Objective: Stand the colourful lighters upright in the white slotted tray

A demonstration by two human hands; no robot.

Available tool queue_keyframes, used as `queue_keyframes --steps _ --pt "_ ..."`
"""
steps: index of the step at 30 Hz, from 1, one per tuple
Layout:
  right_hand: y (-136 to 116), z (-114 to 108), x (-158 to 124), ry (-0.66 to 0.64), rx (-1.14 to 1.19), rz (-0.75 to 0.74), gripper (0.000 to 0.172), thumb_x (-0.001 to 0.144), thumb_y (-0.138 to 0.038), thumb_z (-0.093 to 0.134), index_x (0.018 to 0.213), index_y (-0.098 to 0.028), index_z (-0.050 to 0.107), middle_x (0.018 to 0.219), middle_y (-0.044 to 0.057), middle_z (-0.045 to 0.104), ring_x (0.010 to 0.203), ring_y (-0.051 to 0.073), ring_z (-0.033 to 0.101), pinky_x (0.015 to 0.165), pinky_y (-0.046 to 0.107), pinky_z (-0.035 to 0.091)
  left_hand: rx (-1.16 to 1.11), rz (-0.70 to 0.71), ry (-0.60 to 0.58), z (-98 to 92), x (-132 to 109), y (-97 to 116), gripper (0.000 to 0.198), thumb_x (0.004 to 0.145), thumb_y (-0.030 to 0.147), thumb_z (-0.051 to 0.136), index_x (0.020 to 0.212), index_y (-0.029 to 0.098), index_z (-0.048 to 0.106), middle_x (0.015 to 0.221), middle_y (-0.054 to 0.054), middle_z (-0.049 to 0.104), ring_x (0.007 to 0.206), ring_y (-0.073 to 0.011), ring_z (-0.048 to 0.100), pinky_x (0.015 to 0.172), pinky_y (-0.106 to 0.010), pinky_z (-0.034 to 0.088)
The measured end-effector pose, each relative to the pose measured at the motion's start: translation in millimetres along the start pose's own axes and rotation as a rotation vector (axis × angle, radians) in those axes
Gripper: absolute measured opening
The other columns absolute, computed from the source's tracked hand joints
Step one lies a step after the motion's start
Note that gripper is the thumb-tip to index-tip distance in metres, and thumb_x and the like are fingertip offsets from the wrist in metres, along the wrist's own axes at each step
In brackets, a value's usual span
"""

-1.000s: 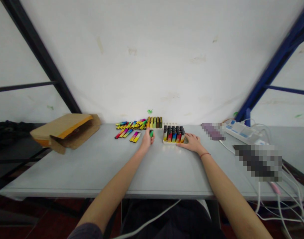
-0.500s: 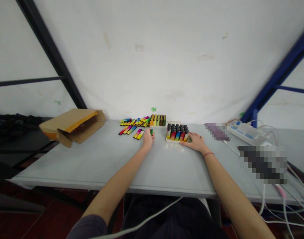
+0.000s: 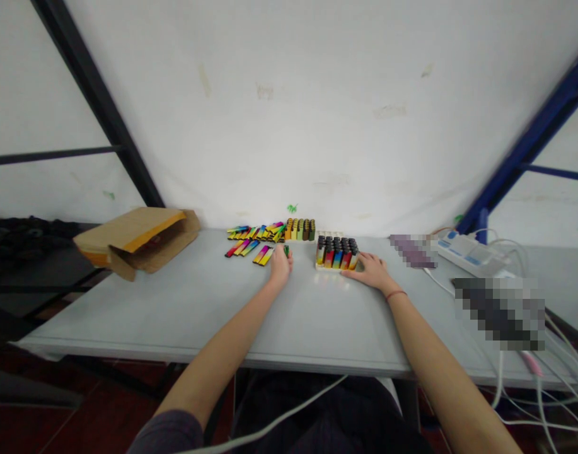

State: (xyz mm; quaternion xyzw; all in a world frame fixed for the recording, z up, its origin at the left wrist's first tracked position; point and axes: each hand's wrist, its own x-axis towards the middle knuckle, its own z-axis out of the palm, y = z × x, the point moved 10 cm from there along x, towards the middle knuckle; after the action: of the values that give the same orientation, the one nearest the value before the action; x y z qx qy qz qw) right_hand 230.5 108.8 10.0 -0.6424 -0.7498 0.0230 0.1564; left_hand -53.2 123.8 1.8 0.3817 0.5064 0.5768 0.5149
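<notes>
My left hand is closed around a green lighter, held just above the grey table. Behind it lies a loose pile of colourful lighters, some flat, some in a standing row. My right hand rests with its fingers against the near right side of a white tray filled with several upright black-capped lighters.
An open cardboard box lies on its side at the table's left. A white power strip with trailing cables sits at the right, beside blurred-out items. A white wall stands behind; dark and blue frame bars run at both sides.
The view has shifted slightly, moving everything a little right and up. My left hand has lowered the green lighter toward the table; my right hand has stayed at the tray.
</notes>
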Motion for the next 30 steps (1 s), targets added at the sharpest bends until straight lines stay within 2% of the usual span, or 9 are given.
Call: queue_keyframes --steps 3,7,10,12,15,17,23,27,30 --pt "0.4 0.4 0.1 0.002 -0.003 0.001 0.062 0.083 -0.075 0.063 0.121 -0.026 0.069 0.146 0.013 0.061 0.134 0.041 0.051 0.107 0.058 0.041 -0.029 -0.01 0.054 -3.5 -1.3 -0.8 0.042 0.095 0.049 0.033 0.06 0.024 0.034 0.044 0.007 0.027 0.035 -0.0082 0.023 0.038 -0.021 0.019" --pt "1.0 1.7 0.4 -0.01 -0.003 0.003 0.065 0.083 -0.074 0.063 0.125 -0.025 0.067 0.148 0.013 0.059 0.136 0.041 0.05 0.108 0.057 0.04 0.048 0.055 0.035 0.9 -8.0 3.0 0.047 0.096 0.058 0.036 0.067 0.022 0.044 0.046 0.007 0.033 0.039 -0.0093 0.033 0.042 -0.021 0.027" --pt "1.1 1.9 0.5 -0.018 0.0 0.004 0.067 0.083 -0.074 0.063 0.128 -0.023 0.066 0.148 0.014 0.058 0.136 0.041 0.049 0.109 0.057 0.039 0.227 0.261 -0.064 14.2 -20.5 17.7 0.034 0.096 0.052 0.046 0.089 0.02 0.056 0.056 0.005 0.049 0.05 -0.0117 0.048 0.054 -0.022 0.041" --pt "0.7 1.6 0.3 -0.018 0.002 0.006 0.067 0.084 -0.074 0.063 0.128 -0.024 0.066 0.148 0.014 0.058 0.136 0.041 0.049 0.109 0.058 0.039 0.343 0.424 -0.163 29.2 -33.2 27.8 0.028 0.097 0.046 0.05 0.104 0.02 0.058 0.071 0.001 0.062 0.065 -0.0145 0.059 0.07 -0.027 0.049" --pt "-0.3 0.8 0.0 -0.014 0.001 0.006 0.064 0.083 -0.073 0.063 0.126 -0.025 0.067 0.147 0.013 0.059 0.135 0.041 0.05 0.108 0.058 0.04 0.473 0.647 -0.245 48.0 -51.2 40.2 0.026 0.097 0.04 0.053 0.11 0.019 0.063 0.103 -0.009 0.07 0.101 -0.0214 0.064 0.096 -0.036 0.05" --pt "-0.6 0.3 0.0 -0.006 0.0 0.003 0.063 0.083 -0.073 0.064 0.125 -0.026 0.067 0.147 0.012 0.06 0.135 0.041 0.051 0.108 0.057 0.041 0.522 0.732 -0.262 56.1 -56.7 43.1 0.026 0.097 0.037 0.053 0.109 0.019 0.067 0.114 -0.013 0.068 0.113 -0.024 0.061 0.103 -0.038 0.048" --pt "1.9 3.0 1.3 -0.005 -0.014 0.001 0.063 0.084 -0.072 0.063 0.125 -0.024 0.066 0.147 0.013 0.06 0.134 0.04 0.05 0.108 0.056 0.04 0.556 0.674 -0.314 64.1 -46.3 28.3 0.028 0.099 0.032 0.052 0.116 0.018 0.068 0.118 -0.012 0.068 0.107 -0.022 0.065 0.085 -0.031 0.056" --pt "2.6 3.5 1.9 0.003 -0.014 0.003 0.065 0.083 -0.073 0.063 0.125 -0.022 0.066 0.145 0.015 0.06 0.133 0.041 0.051 0.107 0.056 0.04 0.588 0.666 -0.325 64.8 -42.6 24.1 0.026 0.099 0.031 0.053 0.116 0.018 0.068 0.117 -0.01 0.069 0.107 -0.0215 0.066 0.085 -0.031 0.057" --pt "1.8 2.9 1.6 0.012 -0.011 -0.001 0.064 0.083 -0.072 0.064 0.124 -0.023 0.067 0.144 0.015 0.061 0.133 0.041 0.051 0.107 0.056 0.041 0.592 0.656 -0.31 63.6 -39.6 22.6 0.033 0.098 0.028 0.055 0.13 0.02 0.06 0.115 -0.009 0.071 0.103 -0.0203 0.068 0.086 -0.032 0.058"
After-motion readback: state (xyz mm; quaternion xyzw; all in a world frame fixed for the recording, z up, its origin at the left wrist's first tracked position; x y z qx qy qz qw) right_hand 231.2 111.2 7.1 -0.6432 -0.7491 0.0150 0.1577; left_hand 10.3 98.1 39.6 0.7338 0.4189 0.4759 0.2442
